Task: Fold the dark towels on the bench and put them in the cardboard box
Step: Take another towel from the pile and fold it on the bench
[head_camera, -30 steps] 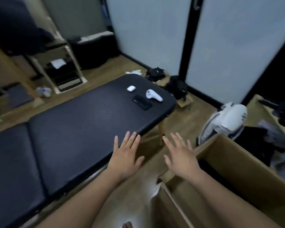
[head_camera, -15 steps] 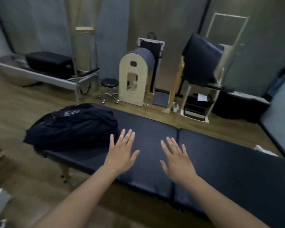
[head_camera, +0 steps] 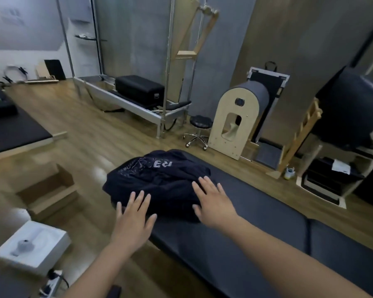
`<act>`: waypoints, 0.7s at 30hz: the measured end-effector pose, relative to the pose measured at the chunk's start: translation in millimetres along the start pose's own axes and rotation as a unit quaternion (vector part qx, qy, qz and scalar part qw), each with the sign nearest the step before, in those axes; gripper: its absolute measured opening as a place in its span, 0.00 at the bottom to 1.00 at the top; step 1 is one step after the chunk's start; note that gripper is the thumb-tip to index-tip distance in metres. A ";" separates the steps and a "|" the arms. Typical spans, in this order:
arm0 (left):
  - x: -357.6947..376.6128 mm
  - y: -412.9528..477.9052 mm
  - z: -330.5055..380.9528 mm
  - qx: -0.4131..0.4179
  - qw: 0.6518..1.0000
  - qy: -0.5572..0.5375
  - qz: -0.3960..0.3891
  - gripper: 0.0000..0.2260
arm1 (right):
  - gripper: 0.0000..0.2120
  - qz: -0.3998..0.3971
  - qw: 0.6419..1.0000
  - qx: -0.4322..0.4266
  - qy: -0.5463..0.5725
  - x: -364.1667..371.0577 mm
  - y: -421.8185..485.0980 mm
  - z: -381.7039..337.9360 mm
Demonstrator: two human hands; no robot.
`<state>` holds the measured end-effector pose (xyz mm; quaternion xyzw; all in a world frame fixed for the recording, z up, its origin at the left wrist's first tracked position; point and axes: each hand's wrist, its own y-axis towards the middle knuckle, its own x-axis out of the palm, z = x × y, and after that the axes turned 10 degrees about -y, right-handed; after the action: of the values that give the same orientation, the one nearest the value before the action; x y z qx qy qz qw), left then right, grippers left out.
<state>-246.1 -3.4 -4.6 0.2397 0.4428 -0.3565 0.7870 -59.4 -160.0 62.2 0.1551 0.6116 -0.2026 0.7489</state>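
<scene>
A crumpled heap of dark navy towels (head_camera: 159, 179) with pale lettering lies on the left end of the black padded bench (head_camera: 256, 229). My left hand (head_camera: 134, 218) hovers at the heap's near edge, fingers spread, holding nothing. My right hand (head_camera: 213, 201) reaches over the heap's right side, fingers also spread and empty. An open cardboard box (head_camera: 47, 190) sits on the wooden floor to the left of the bench.
A white box (head_camera: 32, 246) holding a grey device lies on the floor at lower left, with a power strip (head_camera: 50, 284) near it. Another black bench (head_camera: 11, 130) stands at far left. Beyond are a stool (head_camera: 199, 130), a wooden barrel frame (head_camera: 235, 125) and a reformer (head_camera: 136, 97).
The view has swung left along the bench, from its right end and another cardboard box to the towel heap. Both hands, still spread and empty, have moved onto the heap's near side.
</scene>
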 end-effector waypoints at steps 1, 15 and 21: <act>0.6 8.6 -3.2 -0.005 1.000 0.002 0.001 0.30 | 0.32 0.000 1.000 -0.007 -0.001 1.4 12.6 0.5; 46.6 175.1 13.4 -0.039 0.992 0.046 -0.106 0.27 | 0.22 -0.101 0.991 0.037 0.084 88.5 174.7 94.8; 70.0 196.5 -5.1 -0.087 0.983 0.035 -0.160 0.27 | 0.29 -0.189 0.965 0.036 0.177 141.3 215.8 90.6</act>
<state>-72.0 99.7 -55.8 0.1084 0.5322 -0.4294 0.7215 148.3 -31.9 -61.0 0.0966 0.7447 -0.3318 0.5709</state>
